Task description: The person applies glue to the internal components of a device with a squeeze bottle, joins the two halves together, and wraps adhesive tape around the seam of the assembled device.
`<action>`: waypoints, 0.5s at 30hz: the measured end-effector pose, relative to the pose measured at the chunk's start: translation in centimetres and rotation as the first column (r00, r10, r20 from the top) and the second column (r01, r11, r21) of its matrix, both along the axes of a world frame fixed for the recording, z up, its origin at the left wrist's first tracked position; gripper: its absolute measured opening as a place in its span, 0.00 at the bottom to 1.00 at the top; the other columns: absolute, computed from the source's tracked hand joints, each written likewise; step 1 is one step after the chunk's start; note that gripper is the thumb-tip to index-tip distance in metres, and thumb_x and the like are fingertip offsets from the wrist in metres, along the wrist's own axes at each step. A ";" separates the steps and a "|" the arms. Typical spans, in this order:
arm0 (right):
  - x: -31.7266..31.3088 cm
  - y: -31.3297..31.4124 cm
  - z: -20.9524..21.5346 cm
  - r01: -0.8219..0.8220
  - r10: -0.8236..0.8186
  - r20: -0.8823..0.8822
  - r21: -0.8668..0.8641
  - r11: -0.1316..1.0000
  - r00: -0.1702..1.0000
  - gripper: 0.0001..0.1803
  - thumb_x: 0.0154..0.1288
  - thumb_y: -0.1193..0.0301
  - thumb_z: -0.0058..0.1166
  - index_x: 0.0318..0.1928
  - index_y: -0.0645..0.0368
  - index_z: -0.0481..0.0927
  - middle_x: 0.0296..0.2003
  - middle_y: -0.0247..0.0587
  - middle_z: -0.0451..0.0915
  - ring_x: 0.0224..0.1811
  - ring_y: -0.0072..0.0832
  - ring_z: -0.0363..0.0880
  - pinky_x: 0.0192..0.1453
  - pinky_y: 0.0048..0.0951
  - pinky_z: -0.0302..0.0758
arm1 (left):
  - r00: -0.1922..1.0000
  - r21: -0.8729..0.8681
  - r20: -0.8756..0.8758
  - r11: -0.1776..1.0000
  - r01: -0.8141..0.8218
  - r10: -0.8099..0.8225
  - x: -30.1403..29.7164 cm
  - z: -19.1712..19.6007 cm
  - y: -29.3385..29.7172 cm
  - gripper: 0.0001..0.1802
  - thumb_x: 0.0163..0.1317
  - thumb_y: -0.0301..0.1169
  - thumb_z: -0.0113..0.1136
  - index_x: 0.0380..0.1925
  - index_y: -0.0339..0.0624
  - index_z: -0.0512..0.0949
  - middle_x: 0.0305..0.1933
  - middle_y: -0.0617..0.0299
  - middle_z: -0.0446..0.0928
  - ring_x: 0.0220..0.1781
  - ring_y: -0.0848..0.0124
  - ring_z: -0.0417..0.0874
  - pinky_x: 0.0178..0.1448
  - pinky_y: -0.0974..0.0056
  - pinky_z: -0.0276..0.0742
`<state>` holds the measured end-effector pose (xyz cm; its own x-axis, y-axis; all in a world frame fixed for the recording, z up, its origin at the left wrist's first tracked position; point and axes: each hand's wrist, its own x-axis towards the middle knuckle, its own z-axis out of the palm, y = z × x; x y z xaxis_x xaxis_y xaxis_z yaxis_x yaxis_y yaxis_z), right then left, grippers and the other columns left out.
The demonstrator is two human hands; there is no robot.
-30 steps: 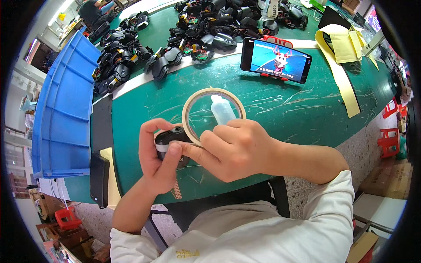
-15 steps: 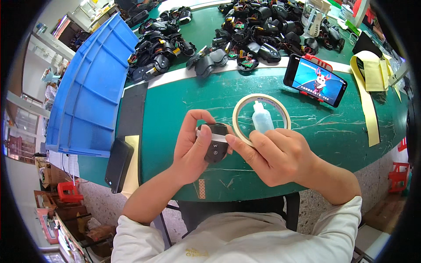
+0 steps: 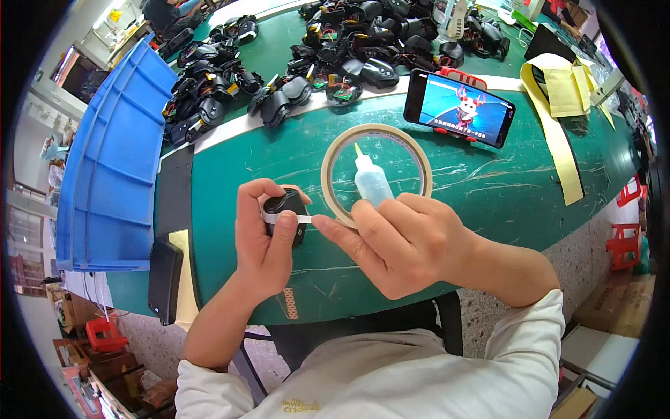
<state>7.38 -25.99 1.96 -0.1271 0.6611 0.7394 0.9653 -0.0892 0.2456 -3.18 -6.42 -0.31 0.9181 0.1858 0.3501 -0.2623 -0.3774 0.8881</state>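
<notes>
A small black plastic device with rounded edges [image 3: 287,200] is held above the green tabletop [image 3: 230,164], in front of the body, and is gripped firmly between the thumb and fingers of the left hand [image 3: 262,241]. A narrow whitish strip, like tape, [image 3: 305,218] is already laid across its face and is pressed by the left thumb. The outer end of this strip is not yet laid down: it projects beyond the device's edge, toward the right hand [image 3: 412,244], whose index fingertip is placed at this end. So the wrapping, it seems, is only partly done. The right hand is half closed, with fingers curled at the lower edge of a wide cream-coloured tape roll [image 3: 326,174]; whether the strip or the roll is really pinched cannot be told, because the right thumb is hidden. A translucent pale-blue bottle with a thin nozzle [image 3: 372,183] is seen through the ring, but its lower end is covered by the fingers, so its support is unclear. The underside of the device is hidden too. In the dark heap of similar black parts with wires [image 3: 377,71], single pieces are hardly separated by eye.
</notes>
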 end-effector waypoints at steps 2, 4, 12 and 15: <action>0.1 0.3 0.1 -0.005 0.004 0.006 0.051 0.999 1.000 0.06 0.55 0.74 0.64 0.33 0.64 0.84 0.25 0.36 0.72 0.19 0.20 0.65 0.18 0.20 0.58 | 0.999 -0.067 0.049 0.998 0.009 -0.006 0.1 0.0 -0.2 0.13 0.75 0.33 0.47 0.51 0.40 0.60 0.42 0.53 0.77 0.36 0.77 0.73 0.39 0.71 0.71; 0.1 0.7 0.1 -0.012 0.011 0.012 0.102 0.995 1.000 0.11 0.62 0.73 0.62 0.25 0.67 0.80 0.21 0.36 0.70 0.19 0.22 0.63 0.17 0.22 0.56 | 0.998 -0.152 0.056 0.988 0.024 -0.016 0.1 0.1 -0.6 0.12 0.75 0.33 0.47 0.50 0.41 0.60 0.41 0.52 0.77 0.36 0.76 0.74 0.39 0.71 0.72; 0.5 1.2 -0.6 -0.021 0.018 0.023 0.131 0.991 1.000 0.09 0.60 0.72 0.63 0.27 0.67 0.83 0.22 0.37 0.73 0.20 0.22 0.66 0.18 0.22 0.56 | 0.996 -0.435 0.017 0.896 0.089 -0.091 -0.1 0.8 -1.1 0.10 0.75 0.32 0.47 0.47 0.42 0.59 0.38 0.49 0.78 0.34 0.72 0.78 0.36 0.71 0.74; 0.6 1.3 -0.7 -0.024 0.021 0.030 0.115 0.993 0.999 0.09 0.60 0.72 0.63 0.28 0.67 0.83 0.22 0.37 0.72 0.20 0.22 0.66 0.18 0.22 0.56 | 0.990 -0.413 0.048 0.900 0.137 -0.129 -0.1 0.2 -0.7 0.09 0.76 0.34 0.44 0.49 0.44 0.60 0.39 0.47 0.77 0.32 0.72 0.79 0.32 0.73 0.75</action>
